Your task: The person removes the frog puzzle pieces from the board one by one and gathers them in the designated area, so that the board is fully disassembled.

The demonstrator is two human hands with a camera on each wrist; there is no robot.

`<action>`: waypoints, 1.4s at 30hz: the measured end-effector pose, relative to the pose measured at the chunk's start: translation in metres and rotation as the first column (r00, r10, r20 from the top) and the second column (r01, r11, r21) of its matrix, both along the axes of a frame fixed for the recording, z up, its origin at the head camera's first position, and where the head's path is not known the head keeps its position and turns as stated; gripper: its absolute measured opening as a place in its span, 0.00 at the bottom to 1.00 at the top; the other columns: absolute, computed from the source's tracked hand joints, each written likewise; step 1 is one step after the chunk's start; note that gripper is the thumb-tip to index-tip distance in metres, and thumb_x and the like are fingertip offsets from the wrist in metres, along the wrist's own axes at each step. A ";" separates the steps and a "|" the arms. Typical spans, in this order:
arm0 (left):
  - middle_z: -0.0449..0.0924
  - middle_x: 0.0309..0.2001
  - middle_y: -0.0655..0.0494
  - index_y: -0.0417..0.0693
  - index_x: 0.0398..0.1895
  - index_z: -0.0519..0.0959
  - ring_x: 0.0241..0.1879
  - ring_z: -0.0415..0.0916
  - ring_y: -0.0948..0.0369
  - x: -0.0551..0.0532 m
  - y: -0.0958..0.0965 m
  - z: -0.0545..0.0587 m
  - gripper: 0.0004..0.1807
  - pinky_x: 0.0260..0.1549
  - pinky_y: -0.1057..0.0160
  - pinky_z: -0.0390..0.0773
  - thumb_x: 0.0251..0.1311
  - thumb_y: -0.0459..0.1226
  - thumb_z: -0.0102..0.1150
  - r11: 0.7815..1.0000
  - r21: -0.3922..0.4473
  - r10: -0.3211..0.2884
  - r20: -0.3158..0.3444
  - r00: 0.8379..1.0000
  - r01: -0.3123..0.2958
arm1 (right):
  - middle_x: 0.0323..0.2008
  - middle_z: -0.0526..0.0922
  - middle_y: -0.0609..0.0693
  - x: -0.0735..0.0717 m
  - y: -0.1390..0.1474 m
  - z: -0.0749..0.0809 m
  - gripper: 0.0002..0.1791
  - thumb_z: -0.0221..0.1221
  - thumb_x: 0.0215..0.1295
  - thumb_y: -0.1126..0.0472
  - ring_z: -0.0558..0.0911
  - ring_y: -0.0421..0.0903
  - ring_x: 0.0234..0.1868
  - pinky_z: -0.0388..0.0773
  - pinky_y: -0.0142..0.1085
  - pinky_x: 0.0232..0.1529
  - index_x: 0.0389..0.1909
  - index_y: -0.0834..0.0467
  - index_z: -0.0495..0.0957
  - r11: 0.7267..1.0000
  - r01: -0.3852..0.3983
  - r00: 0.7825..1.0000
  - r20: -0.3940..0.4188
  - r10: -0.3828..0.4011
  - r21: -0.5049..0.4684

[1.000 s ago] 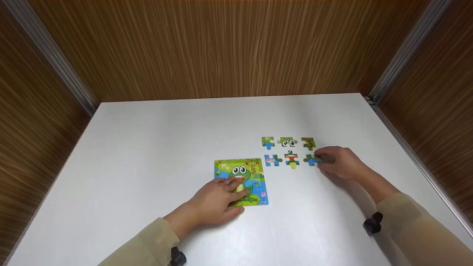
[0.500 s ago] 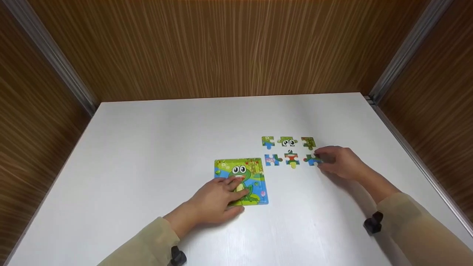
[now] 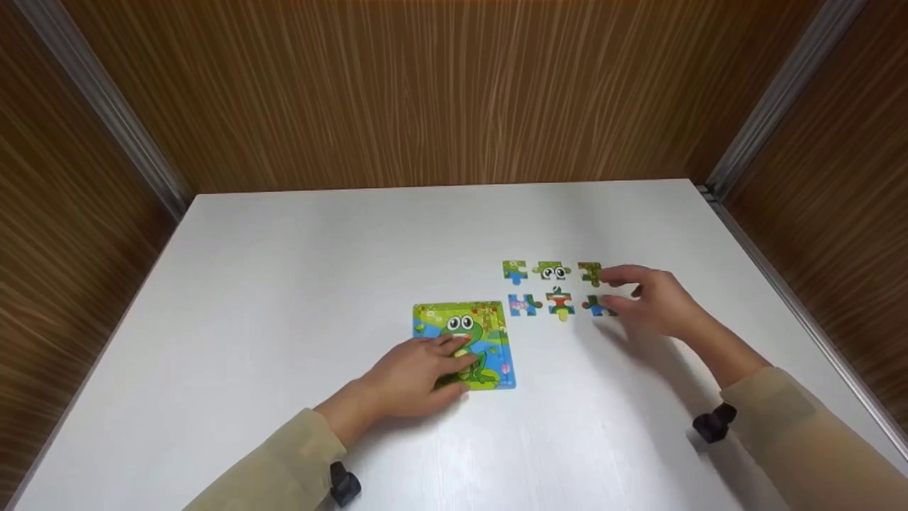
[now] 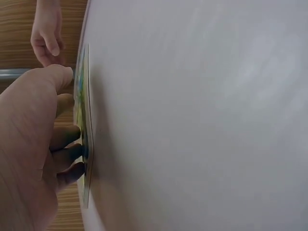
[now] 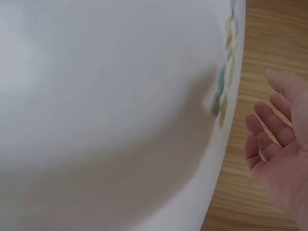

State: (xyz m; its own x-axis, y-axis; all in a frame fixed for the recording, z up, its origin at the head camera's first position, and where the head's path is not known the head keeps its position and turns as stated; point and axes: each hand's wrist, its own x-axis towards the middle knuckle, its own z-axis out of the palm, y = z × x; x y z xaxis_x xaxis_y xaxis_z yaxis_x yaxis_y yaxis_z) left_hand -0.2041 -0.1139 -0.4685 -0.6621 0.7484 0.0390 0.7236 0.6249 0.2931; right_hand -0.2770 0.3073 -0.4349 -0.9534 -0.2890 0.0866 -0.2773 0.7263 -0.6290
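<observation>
A square frog puzzle board (image 3: 498, 355) lies near the middle of the white table. My left hand (image 3: 418, 376) rests on its left part, fingers spread over the frog and covering some of it. In the left wrist view the fingertips touch the face of the board (image 4: 85, 115). Right of the board are several loose puzzle pieces in two rows, among them an eyes piece (image 3: 552, 271) and a mouth piece (image 3: 560, 304). My right hand (image 3: 656, 301) hovers by the right-hand pieces, its fingers apart; the right wrist view shows nothing in it.
The remaining loose pieces are a top-left corner piece (image 3: 515, 271), a brown-green corner piece (image 3: 590, 272), a pink-flower piece (image 3: 523, 305) and a blue-green piece (image 3: 600, 306) partly behind my right thumb. Wood-grain panels (image 3: 440, 92) enclose the table (image 3: 284, 284).
My right hand has risen a little off the blue-green piece, its finger and thumb shifting away from me. My left thumb has drawn slightly nearer the board's lower edge. The pieces keep their layout.
</observation>
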 end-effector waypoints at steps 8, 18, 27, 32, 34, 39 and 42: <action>0.71 0.75 0.44 0.56 0.77 0.74 0.75 0.67 0.46 -0.009 -0.016 0.016 0.30 0.73 0.43 0.66 0.77 0.54 0.52 0.997 0.024 0.072 -0.004 0.997 -0.072 | 0.57 0.87 0.56 0.005 -0.053 0.015 0.23 0.74 0.66 0.59 0.83 0.59 0.59 0.79 0.55 0.56 0.61 0.57 0.85 0.987 -0.152 0.988 -0.035 0.150 -0.047; 0.74 0.73 0.44 0.47 0.74 0.77 0.74 0.69 0.42 -0.013 -0.049 0.017 0.32 0.70 0.42 0.70 0.72 0.53 0.59 0.995 0.024 0.099 -0.046 0.994 -0.098 | 0.57 0.88 0.55 0.016 -0.129 0.008 0.25 0.74 0.66 0.54 0.85 0.57 0.58 0.82 0.57 0.56 0.61 0.60 0.84 0.939 -0.339 0.941 -0.045 0.336 -0.056; 0.73 0.74 0.46 0.46 0.76 0.75 0.76 0.66 0.45 -0.014 -0.053 0.012 0.37 0.71 0.43 0.70 0.71 0.56 0.61 0.994 -0.012 0.110 0.007 0.994 -0.110 | 0.54 0.89 0.52 0.024 -0.181 -0.006 0.23 0.75 0.66 0.58 0.86 0.51 0.56 0.83 0.50 0.58 0.59 0.61 0.86 0.884 -0.465 0.884 0.016 0.466 -0.048; 0.71 0.75 0.47 0.44 0.76 0.73 0.77 0.65 0.46 -0.016 -0.053 0.008 0.38 0.69 0.42 0.71 0.71 0.57 0.60 0.993 -0.049 0.110 0.052 0.993 -0.108 | 0.52 0.89 0.51 0.024 -0.194 -0.016 0.21 0.75 0.65 0.60 0.85 0.48 0.55 0.81 0.47 0.61 0.57 0.60 0.86 0.877 -0.479 0.875 0.056 0.481 -0.040; 0.70 0.76 0.47 0.44 0.77 0.73 0.77 0.64 0.47 -0.016 -0.053 0.006 0.38 0.69 0.42 0.71 0.71 0.57 0.60 0.993 -0.052 0.113 0.073 0.991 -0.109 | 0.53 0.88 0.50 0.023 -0.197 -0.020 0.22 0.75 0.65 0.60 0.84 0.48 0.55 0.81 0.47 0.62 0.58 0.60 0.86 0.875 -0.482 0.872 0.074 0.483 -0.037; 0.69 0.77 0.48 0.45 0.77 0.72 0.78 0.62 0.46 -0.016 -0.053 0.006 0.38 0.70 0.41 0.71 0.72 0.57 0.59 0.993 -0.050 0.111 0.104 0.988 -0.107 | 0.56 0.86 0.49 0.021 -0.199 -0.026 0.25 0.76 0.64 0.61 0.81 0.48 0.57 0.77 0.49 0.64 0.61 0.58 0.85 0.873 -0.487 0.865 0.119 0.487 -0.029; 0.68 0.77 0.48 0.45 0.77 0.72 0.78 0.62 0.46 -0.016 -0.052 0.008 0.38 0.69 0.40 0.71 0.71 0.57 0.59 0.992 -0.057 0.116 0.107 0.987 -0.111 | 0.57 0.84 0.50 0.020 -0.199 -0.026 0.27 0.76 0.64 0.61 0.79 0.49 0.57 0.76 0.50 0.65 0.64 0.56 0.84 0.868 -0.496 0.857 0.138 0.496 -0.038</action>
State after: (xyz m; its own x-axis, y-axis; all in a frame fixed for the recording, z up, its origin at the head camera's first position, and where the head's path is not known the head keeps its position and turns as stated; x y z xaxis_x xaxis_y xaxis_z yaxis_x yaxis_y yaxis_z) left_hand -0.2199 -0.1663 -0.4607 -0.7412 0.6672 -0.0747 0.6120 0.7172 0.3333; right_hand -0.2572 0.1084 -0.4606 -0.6860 -0.7267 -0.0352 -0.5102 0.5150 -0.6888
